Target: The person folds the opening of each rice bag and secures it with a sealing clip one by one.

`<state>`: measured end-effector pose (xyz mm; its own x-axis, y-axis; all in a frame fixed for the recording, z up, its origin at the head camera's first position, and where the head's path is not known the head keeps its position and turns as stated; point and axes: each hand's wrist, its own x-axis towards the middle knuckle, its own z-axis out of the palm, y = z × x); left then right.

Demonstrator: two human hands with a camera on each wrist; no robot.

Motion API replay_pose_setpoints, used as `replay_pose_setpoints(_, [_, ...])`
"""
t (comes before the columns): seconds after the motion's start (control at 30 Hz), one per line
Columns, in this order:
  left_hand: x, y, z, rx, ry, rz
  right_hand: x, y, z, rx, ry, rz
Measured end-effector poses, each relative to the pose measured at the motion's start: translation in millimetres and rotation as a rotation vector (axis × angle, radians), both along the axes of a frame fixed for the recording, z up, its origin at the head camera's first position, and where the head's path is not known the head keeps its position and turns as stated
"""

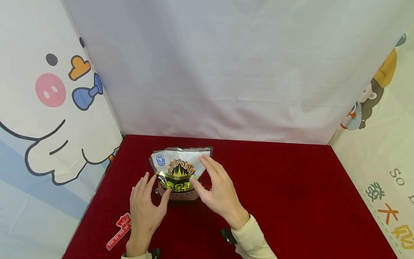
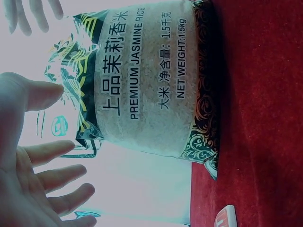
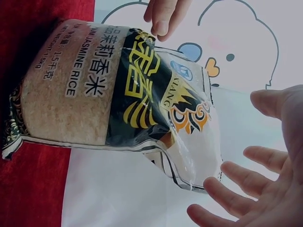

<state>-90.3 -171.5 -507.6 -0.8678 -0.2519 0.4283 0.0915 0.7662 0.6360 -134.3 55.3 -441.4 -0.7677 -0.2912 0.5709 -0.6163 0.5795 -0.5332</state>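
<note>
A bag of jasmine rice (image 1: pixel 178 169) stands upright on the red table, its white top flap leaning toward the person. Clear film on its lower front shows the grains in the left wrist view (image 2: pixel 151 80). My left hand (image 1: pixel 147 208) is beside the bag's left side, fingers spread and thumb apart from them. Across from it, my right hand (image 1: pixel 220 187) reaches over the upper right corner, its fingers extended and spread. In the right wrist view that right hand (image 3: pixel 255 184) has nothing in its palm, fingertips close to the bag's top edge.
A red and white ruler-shaped piece (image 1: pixel 119 230) lies left of the left hand. The red tablecloth (image 1: pixel 275 194) covers the table. A white curtain (image 1: pixel 226 72) hangs behind, with printed cartoon cloths (image 1: pixel 48 144) along the sides.
</note>
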Motion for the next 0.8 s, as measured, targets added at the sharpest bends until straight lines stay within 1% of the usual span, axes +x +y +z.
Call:
replay_pose_setpoints(0.2, [-0.1,-0.8,-0.5,-0.011,0.057,-0.001,-0.7,-3.7,2.9,-0.003,0.008,0.004])
replay_pose_setpoints(0.33, [-0.3,-1.0,0.0,-0.004,0.076,0.005,-1.1,-5.1,5.8,-0.007,0.015,0.002])
replay_pose_setpoints(0.47, [-1.0,-0.2,3.0,0.014,0.071,0.026,-2.2,-5.1,8.1,-0.012,0.014,0.0])
replay_pose_setpoints(0.53, [-0.8,0.1,4.2,0.026,0.053,0.043,-2.8,-4.9,8.9,-0.009,0.003,0.002])
replay_pose_setpoints(0.63, [-0.1,0.3,5.4,0.046,0.03,0.067,-3.6,-4.7,9.6,-0.004,0.011,0.011])
replay_pose_setpoints(0.7, [0.2,0.4,5.7,0.053,0.021,0.072,-3.9,-4.5,10.3,0.0,0.018,0.016])
replay_pose_setpoints(0.8, [-0.3,0.8,6.1,0.054,0.025,0.071,-4.3,-4.4,11.3,0.001,0.027,0.018])
